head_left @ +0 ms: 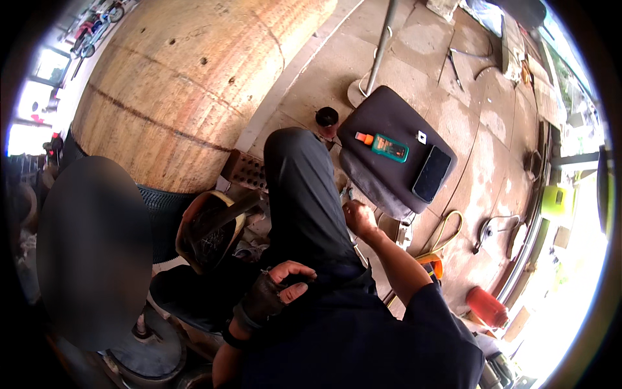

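My left hand point(285, 283), in a dark fingerless glove or brace, lies over my lap. Its thumb stands apart from the fingers, and I see nothing held. Beyond my raised knee, my right hand point(360, 219) is closed next to the near edge of a dark cushioned seat point(379, 178). A small metallic tip point(348, 193) shows just above that fist; the rest of the item is hidden. On the seat lie a green handheld device point(391, 148) with an orange end, a small white square piece point(422, 137) and a black phone point(432, 174).
A large rounded wooden body point(175, 84) fills the upper left. A bucket point(188, 240) and a perforated brick point(246, 171) stand below it. A metal pole point(382, 48) rises behind the seat. Right lie a yellow cable point(450, 235) and a red bottle point(487, 306).
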{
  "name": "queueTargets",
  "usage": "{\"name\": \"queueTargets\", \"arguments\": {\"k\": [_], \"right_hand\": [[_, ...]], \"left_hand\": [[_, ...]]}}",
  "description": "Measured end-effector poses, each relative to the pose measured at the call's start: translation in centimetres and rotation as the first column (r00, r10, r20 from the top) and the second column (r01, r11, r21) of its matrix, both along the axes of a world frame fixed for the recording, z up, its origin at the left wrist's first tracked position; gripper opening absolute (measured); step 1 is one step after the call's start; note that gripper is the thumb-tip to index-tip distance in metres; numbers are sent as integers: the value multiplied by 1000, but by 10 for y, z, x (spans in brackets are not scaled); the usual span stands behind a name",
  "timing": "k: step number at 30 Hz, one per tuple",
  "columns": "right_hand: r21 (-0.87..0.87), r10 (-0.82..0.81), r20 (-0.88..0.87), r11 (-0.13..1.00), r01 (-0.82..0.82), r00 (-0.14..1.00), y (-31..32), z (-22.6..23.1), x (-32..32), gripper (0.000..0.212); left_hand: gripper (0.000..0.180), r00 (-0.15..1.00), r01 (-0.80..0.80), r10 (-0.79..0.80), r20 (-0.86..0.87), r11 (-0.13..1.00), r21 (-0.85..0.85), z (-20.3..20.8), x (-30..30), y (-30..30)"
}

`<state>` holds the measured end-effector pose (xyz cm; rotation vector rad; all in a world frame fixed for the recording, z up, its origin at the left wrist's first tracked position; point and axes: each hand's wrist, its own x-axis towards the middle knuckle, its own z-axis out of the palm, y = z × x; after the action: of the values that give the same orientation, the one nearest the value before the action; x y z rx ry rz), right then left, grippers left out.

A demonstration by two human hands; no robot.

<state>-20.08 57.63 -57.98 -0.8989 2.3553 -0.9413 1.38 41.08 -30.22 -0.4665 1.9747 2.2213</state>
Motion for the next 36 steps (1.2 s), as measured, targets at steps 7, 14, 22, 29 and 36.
{"name": "queueTargets", "arguments": {"k": [7,14,22,29,36], "right_hand": [[-147,-150,-718,987,62,679,-32,91,-102,34],[66,-70,-543,990,126,837,-41,109,-163,61],[-397,-42,-134,918,-14,990,-45,338,-20,43],[-487,503,217,798,-354,837,-49,352,95,32],[-260,227,-121,932,-251,966,-44,342,137,29]], "left_hand": [[23,998,-39,41,-38,998,58,-4,9,1],[25,997,71,-70,13,997,-40,13,12,-4],[58,839,-351,174,-516,897,-269,69,-27,-19],[29,639,-253,81,-765,961,-109,56,-13,-11],[27,613,-442,410,-676,886,137,62,35,-14]]}}
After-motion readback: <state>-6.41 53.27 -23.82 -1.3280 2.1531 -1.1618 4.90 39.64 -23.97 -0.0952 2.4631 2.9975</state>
